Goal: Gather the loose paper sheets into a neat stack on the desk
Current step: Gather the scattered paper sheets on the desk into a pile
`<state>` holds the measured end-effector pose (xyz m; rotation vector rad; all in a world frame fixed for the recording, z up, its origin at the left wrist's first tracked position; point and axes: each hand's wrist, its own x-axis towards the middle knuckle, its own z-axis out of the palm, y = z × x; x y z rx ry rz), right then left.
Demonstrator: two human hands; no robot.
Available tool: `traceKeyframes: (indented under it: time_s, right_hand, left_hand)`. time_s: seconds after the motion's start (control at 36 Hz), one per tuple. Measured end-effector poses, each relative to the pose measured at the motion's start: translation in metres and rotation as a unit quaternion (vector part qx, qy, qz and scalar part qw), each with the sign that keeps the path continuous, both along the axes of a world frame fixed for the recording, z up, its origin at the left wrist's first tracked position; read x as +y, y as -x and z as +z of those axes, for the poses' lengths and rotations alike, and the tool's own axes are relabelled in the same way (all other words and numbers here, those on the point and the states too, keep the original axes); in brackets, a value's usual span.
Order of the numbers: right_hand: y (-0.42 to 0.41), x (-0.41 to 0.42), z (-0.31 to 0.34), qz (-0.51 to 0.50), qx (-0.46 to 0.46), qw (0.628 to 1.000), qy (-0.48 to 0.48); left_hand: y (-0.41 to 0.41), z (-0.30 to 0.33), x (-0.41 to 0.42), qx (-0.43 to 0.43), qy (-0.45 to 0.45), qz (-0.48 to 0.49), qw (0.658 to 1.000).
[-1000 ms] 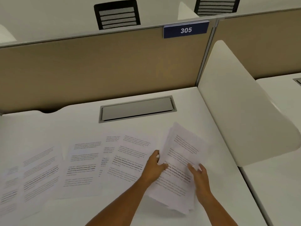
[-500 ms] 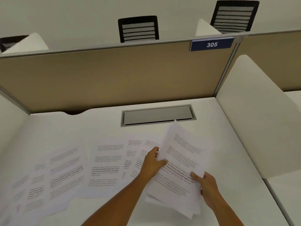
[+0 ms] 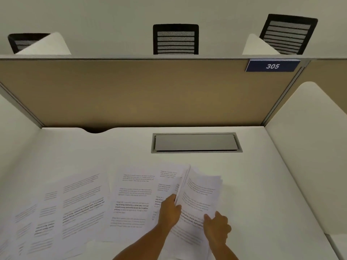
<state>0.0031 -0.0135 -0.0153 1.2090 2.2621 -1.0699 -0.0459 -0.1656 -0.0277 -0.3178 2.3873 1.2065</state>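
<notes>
Both hands grip bundle [image 3: 199, 199]: left hand [image 3: 169, 212] on left edge, right hand [image 3: 216, 226] at lower right; loose sheets [image 3: 84, 203] spread leftward across tabletop [image 3: 112, 147], nearer left hand

Both bare forearms are extended forward from the bottom edge of the view, converging slightly. The left hand [image 3: 169, 212] is held with its back upward, fingers curled and tucked out of sight under the left edge of a bundle of sheets [image 3: 199, 199], which is raised on that side. The right hand [image 3: 216, 227] is closed on the bundle's near right part, thumb pressed on top, its other fingers hidden beneath.
</notes>
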Motion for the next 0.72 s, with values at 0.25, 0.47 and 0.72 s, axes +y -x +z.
traceKeyframes:
  time_s: [0.25,0.47,0.72]
  right_hand:
    - [0.025,-0.011,-0.013,0.043,-0.064,0.995,-0.061]
    - [0.036,-0.019,-0.021,0.071,-0.028,0.996,-0.049]
    - [0.044,-0.022,-0.027,0.058,0.028,0.997,0.029]
  left_hand:
    - [0.018,-0.024,-0.023,-0.06,0.148,0.018,0.987]
    - [0.023,-0.031,-0.03,-0.094,0.154,0.049,0.982]
    - [0.03,-0.027,-0.043,-0.087,0.141,0.077,0.983]
